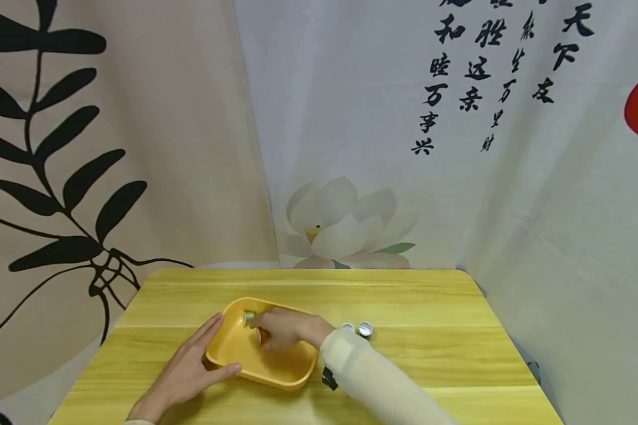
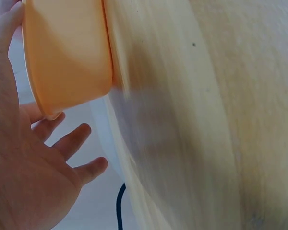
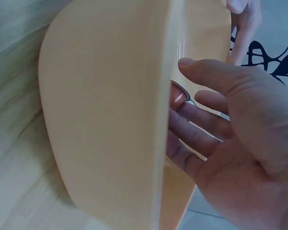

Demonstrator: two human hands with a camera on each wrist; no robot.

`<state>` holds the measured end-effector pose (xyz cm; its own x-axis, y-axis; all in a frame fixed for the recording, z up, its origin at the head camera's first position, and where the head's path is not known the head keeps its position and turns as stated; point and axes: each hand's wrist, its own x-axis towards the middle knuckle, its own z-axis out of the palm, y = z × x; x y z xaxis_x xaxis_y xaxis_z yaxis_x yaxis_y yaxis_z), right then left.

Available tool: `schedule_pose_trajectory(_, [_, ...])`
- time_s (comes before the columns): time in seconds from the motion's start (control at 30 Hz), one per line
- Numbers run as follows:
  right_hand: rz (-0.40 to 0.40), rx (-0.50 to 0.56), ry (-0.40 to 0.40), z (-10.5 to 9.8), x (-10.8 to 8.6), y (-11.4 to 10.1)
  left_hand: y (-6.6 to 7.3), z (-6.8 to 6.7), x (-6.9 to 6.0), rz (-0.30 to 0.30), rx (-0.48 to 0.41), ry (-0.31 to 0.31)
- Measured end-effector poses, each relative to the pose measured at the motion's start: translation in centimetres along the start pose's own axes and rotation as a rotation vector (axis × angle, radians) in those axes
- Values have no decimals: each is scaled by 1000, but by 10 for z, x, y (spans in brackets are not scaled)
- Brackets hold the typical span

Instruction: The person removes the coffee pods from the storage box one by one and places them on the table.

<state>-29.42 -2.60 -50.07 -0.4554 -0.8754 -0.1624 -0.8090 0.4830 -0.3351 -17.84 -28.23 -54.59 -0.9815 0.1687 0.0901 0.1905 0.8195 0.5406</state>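
A yellow-orange plastic tray point(image 1: 276, 381) with rounded corners lies on the wooden table. My left hand point(image 1: 183, 369) rests against its left corner, thumb at the near rim and fingers along the left side; the left wrist view shows the fingers point(image 2: 73, 141) spread and fairly straight. My right hand point(image 1: 287, 327) reaches into the tray. Inside are a small pale-green cylinder point(image 1: 248, 318) and an orange-red one point(image 1: 263, 336). The right wrist view shows the metal-rimmed reddish cylinder point(image 3: 178, 95) beside the right fingers, the thumb standing apart from it. The tray wall partly hides those fingers.
Two small silver-topped things, one silver top point(image 1: 365, 329) and another silver top point(image 1: 348, 327), stand right of the tray behind the right forearm. A dark object point(image 1: 329, 379) shows by the right wrist. Printed curtains hang behind the wooden table point(image 1: 430, 354).
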Motion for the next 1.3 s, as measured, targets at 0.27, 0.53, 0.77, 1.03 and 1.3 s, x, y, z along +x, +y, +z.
schedule_pose_trajectory(0.27, [20, -22, -20, 0, -7, -6, 1, 0, 0, 2, 4, 9])
schedule_pose_trajectory(0.53, [53, -15, -27, 4, -11, -2, -1, 1, 0, 13, -3, 18])
schedule_pose_trajectory(0.77, [55, 8, -30, 6, -12, -2, -1, 1, -1, 12, -4, 18])
schedule_pose_trajectory(1.03, [60, 28, -37, 6, -13, -1, -3, 2, 0, 15, -2, 22])
schedule_pose_trajectory(1.3, [60, 38, -38, 7, -12, 0, -2, 3, 0, 15, -12, 15])
